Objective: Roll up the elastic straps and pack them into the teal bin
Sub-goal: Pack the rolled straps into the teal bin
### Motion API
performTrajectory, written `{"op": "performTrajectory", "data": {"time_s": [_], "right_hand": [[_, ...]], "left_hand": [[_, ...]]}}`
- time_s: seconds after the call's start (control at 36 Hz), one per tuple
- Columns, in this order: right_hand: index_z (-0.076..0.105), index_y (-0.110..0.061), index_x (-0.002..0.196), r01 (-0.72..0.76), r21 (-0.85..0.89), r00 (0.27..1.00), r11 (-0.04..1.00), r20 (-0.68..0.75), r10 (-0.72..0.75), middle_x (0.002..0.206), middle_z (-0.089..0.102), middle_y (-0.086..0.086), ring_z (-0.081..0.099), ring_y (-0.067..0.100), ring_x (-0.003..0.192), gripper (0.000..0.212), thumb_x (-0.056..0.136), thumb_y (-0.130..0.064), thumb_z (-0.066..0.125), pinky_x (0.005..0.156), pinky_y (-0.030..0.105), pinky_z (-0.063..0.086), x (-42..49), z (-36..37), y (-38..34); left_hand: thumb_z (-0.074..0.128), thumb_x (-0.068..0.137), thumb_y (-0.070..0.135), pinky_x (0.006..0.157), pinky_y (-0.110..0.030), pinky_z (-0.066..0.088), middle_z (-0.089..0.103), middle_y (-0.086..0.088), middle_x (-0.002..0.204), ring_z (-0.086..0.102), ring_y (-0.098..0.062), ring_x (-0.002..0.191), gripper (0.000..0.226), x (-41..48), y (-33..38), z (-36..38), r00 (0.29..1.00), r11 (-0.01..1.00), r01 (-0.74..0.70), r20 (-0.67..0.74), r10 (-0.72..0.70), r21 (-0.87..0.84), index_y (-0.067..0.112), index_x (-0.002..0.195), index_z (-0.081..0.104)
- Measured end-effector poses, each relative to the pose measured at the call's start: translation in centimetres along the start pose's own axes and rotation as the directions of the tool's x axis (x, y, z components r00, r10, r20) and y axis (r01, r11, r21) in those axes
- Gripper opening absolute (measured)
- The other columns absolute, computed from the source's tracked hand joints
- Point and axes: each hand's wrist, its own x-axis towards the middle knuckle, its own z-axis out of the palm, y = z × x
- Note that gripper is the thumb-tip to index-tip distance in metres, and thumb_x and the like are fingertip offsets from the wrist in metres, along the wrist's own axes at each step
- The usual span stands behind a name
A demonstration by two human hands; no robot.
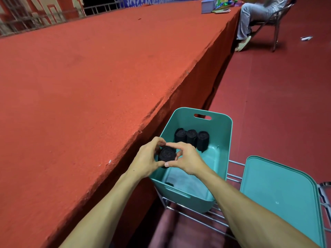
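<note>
three rolled straps at teal bin far wall; left hand, right hand grip fourth roll at left rim.

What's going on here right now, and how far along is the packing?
A person grips one rolled black strap between the left hand and right hand, over the near left side of the teal bin. Three more rolls stand side by side at the bin's far end. The lid lies off to the right on a wire rack.
</note>
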Motion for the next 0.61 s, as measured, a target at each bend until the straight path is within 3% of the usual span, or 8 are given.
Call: {"op": "performTrajectory", "data": {"time_s": [0.14,0.22,0.31,0.39,0.5,0.61], "right_hand": [[0.069,-0.030,0.120,-0.033,-0.027,0.999,0.999,-0.022,0.032,0.104,0.065,-0.002,0.058,0.011,0.064,0.059,0.066,-0.023,0.092,0.066,0.017,0.047,0.4,-0.1,-0.2],[0.071,-0.026,0.117,-0.096,-0.015,0.994,0.995,-0.051,0.096,0.093,0.066,-0.006,0.054,0.009,0.062,0.055,0.066,-0.020,0.091,0.062,0.010,0.041,0.7,-0.3,0.1],[0.070,-0.025,0.117,-0.187,-0.050,0.979,0.981,-0.096,0.181,0.109,0.068,0.000,0.058,0.013,0.089,0.055,0.066,-0.020,0.090,0.081,0.019,0.042,1.6,-0.1,1.2],[0.069,-0.024,0.119,-0.300,-0.063,0.947,0.952,-0.144,0.289,0.118,0.065,0.006,0.053,0.019,0.119,0.055,0.068,-0.021,0.089,0.095,0.028,0.046,2.6,0.6,2.8],[0.068,-0.019,0.121,-0.408,0.023,0.883,0.913,-0.244,0.401,0.119,0.064,0.008,0.054,0.019,0.105,0.053,0.071,-0.014,0.087,0.094,0.030,0.048,3.6,1.6,4.4],[0.065,-0.021,0.121,-0.465,0.099,0.823,0.880,-0.317,0.471,0.123,0.061,0.011,0.059,0.024,0.101,0.054,0.072,-0.011,0.085,0.092,0.031,0.050,4.4,2.7,5.5]], "left_hand": [[0.088,0.069,0.014,0.086,-0.008,0.041,0.062,0.008,0.113,0.059,-0.008,0.101,0.056,-0.3,-0.4,-0.3,0.999,0.998,-0.041,-0.018,0.042,0.048,0.016,0.117,0.058],[0.087,0.071,0.021,0.091,-0.005,0.032,0.060,0.008,0.116,0.048,-0.006,0.105,0.055,-0.9,-0.9,-0.1,0.994,0.985,-0.080,-0.065,0.091,0.152,0.015,0.119,0.061],[0.085,0.074,0.026,0.096,-0.001,0.020,0.052,0.013,0.119,0.038,-0.005,0.114,0.055,-1.5,-1.6,0.0,0.992,0.984,-0.077,-0.092,0.092,0.161,0.016,0.121,0.060],[0.080,0.080,0.029,0.098,-0.009,0.023,0.046,0.016,0.123,0.040,-0.006,0.118,0.052,-1.9,-2.0,0.0,0.995,0.987,-0.057,-0.074,0.069,0.152,0.018,0.125,0.057],[0.070,0.078,0.040,0.108,-0.020,0.029,0.045,0.013,0.130,0.046,-0.009,0.125,0.056,-2.0,-2.5,0.0,0.996,0.989,-0.076,-0.037,0.081,0.131,0.017,0.128,0.056],[0.069,0.080,0.038,0.108,-0.005,0.020,0.040,0.014,0.135,0.040,0.001,0.128,0.058,-2.4,-2.6,0.0,0.996,0.993,-0.077,-0.032,0.080,0.092,0.015,0.131,0.055]]}}
